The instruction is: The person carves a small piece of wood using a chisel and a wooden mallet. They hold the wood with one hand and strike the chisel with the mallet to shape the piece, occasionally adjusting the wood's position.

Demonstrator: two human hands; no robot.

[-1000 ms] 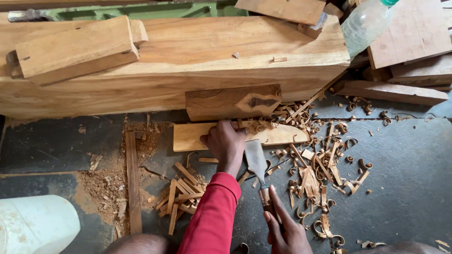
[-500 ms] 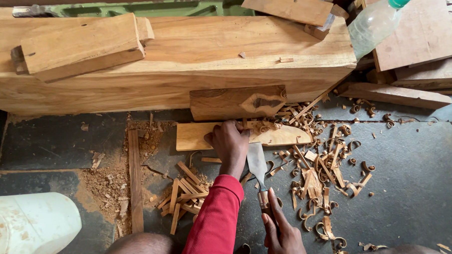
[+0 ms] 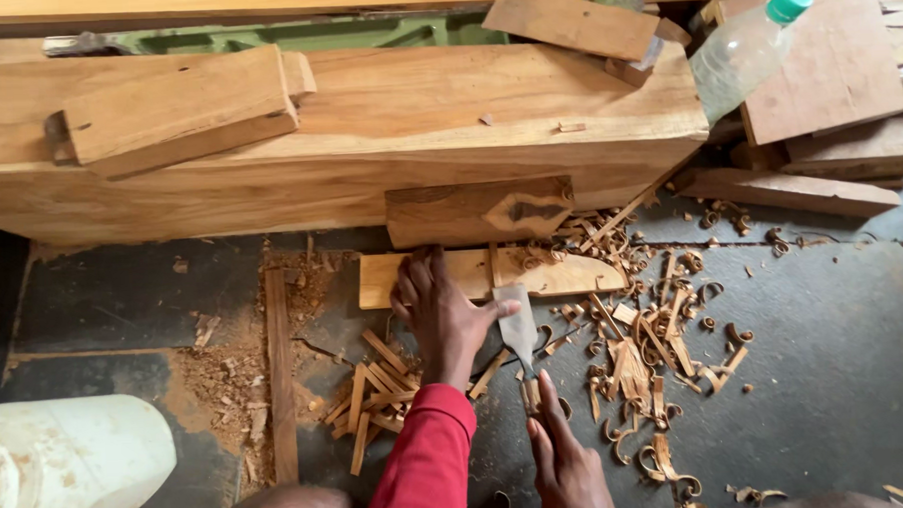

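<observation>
Left hand, in a red sleeve, presses flat on a thin pale wooden board lying on the dark floor, fingers spread open across its near edge, thumb out toward 3 o'clock and touching the blade. Right hand wraps closed around the handle of a wide flat steel chisel, blade pointing to 12 o'clock, cutting edge at the board's near edge.

Against the frames 1 and 0.5 seconds back, hardly any shift: same hold-down, same grip, blade at the same spot on the board. Reads as a steady paring pass under way, not a repositioning.

Small dark-grained wood block just beyond the board at 12 o'clock, leaning on a long thick timber beam. Curled wood shavings scattered toward 3 o'clock; short split wood strips at 9 o'clock of the left wrist. White plastic jug at 8 o'clock; clear plastic bottle with green cap at 1 o'clock.
</observation>
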